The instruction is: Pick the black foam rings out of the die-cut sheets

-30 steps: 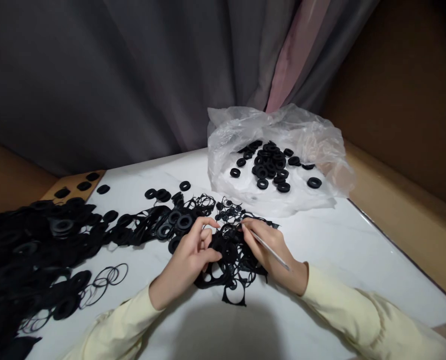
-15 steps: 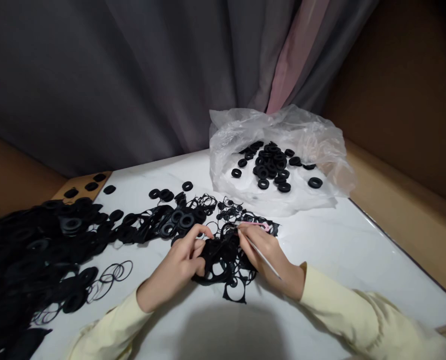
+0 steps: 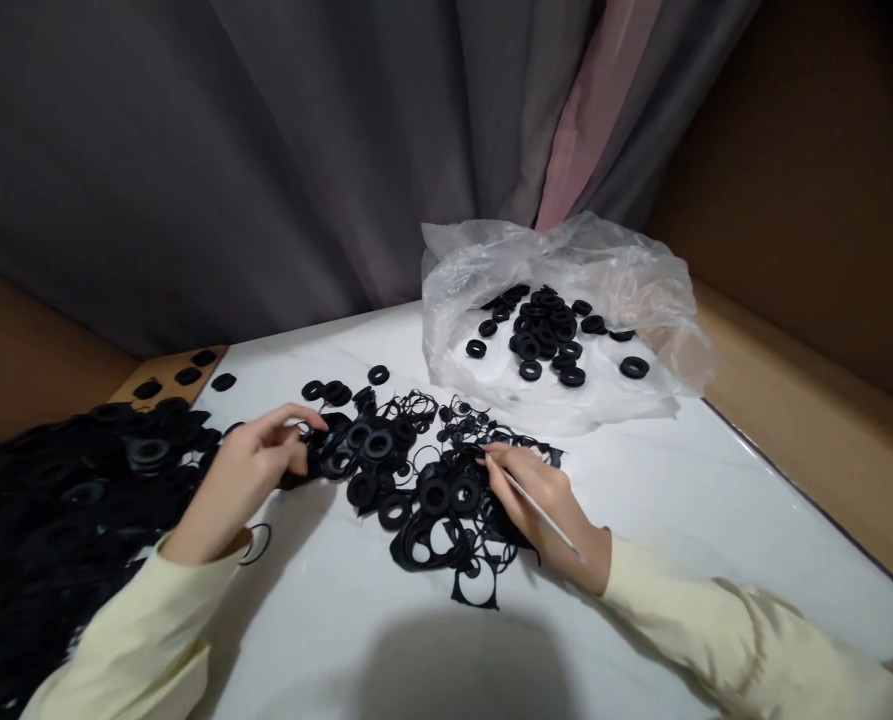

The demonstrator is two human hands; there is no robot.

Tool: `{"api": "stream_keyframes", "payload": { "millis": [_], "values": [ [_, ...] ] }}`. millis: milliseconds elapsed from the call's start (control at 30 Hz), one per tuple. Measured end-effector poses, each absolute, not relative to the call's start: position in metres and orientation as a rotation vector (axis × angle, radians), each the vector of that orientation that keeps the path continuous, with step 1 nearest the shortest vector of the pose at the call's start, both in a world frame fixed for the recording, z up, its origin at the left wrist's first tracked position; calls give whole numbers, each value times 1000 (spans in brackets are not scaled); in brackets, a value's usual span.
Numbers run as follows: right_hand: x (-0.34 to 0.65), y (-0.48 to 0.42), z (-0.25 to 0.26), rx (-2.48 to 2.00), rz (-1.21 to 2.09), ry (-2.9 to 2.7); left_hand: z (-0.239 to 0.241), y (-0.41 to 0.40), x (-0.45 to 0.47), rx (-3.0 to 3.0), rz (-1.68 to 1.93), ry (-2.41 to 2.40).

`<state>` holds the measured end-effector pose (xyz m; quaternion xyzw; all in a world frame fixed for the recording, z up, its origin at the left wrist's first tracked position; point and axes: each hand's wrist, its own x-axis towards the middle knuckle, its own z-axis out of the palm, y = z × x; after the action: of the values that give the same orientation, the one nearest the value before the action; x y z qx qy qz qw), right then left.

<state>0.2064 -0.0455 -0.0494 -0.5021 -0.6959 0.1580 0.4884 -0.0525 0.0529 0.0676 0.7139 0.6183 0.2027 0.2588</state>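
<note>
Risk: pick (image 3: 543, 515) tip could tear thin rubber web (image 3: 414, 548) or flick washers (image 3: 435, 495) off bench (image 3: 678, 520) if pushed hard. Right hand (image 3: 543, 500) closed round pick, tip on web mid-bench. Left hand (image 3: 243, 475) curled at web edge, grip unclear. Washers matte black, round, soft-looking; bag (image 3: 641, 290) clear, crinkled.

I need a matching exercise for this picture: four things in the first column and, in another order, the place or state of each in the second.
Things
1. left hand
2. right hand
3. plastic bag
4. cardboard piece

Places or states
A. holds a thin stick
B. far right on the table, loose black rings inside
C. at the table's far left corner
D. touches the black rubber tangle beside the left pile

Pairs: 1-D, 2-A, 3-B, 4-C
</note>
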Motion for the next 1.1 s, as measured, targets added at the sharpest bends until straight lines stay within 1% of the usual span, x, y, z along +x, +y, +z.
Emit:
{"api": "stream_keyframes", "payload": {
  "millis": [33, 100, 167, 267, 367, 467, 533, 633, 700, 733, 767, 833, 1000, 1100],
  "values": [
    [205, -46, -48, -1218, 402, -1685, 68, 66, -57, 2105, 524, 1822],
    [205, -47, -45, -1230, 474, -1622, 65, 93, -64, 2392, 294, 1989],
    [207, -48, -39, -1271, 606, -1520, 55, 116, -69, 2424, 230, 2036],
    [209, -46, -31, -1378, 798, -1356, 37, 134, -74, 2450, 242, 2128],
    [210, -44, -28, -1445, 886, -1240, 22, 137, -83, 2441, 216, 2125],
    [209, -42, -28, -1473, 911, -1160, 21, 137, -93, 2388, 161, 2049],
    [209, -42, -28, -1467, 918, -1123, 30, 130, -93, 2355, 166, 2044],
    [210, -43, -23, -1407, 940, -1084, 48, 97, -73, 2410, 338, 2053],
    [212, -44, -19, -1378, 947, -1068, 54, 63, -47, 2517, 584, 1765],
    [213, -45, -17, -1370, 945, -1068, 54, 44, -32, 2544, 602, 1544],
    [215, -45, -15, -1362, 939, -1071, 53, 27, -18, 2566, 566, 1331],
    [217, -47, -11, -1327, 927, -1090, 43, 1, 5, 2546, 430, 1161],
    [223, -50, -4, -1179, 932, -1154, 14, -10, 22, 2410, 286, 1245],
    [225, -49, -1, -1157, 877, -1152, 10, -3, 16, 2343, 246, 1272]
  ]
}}
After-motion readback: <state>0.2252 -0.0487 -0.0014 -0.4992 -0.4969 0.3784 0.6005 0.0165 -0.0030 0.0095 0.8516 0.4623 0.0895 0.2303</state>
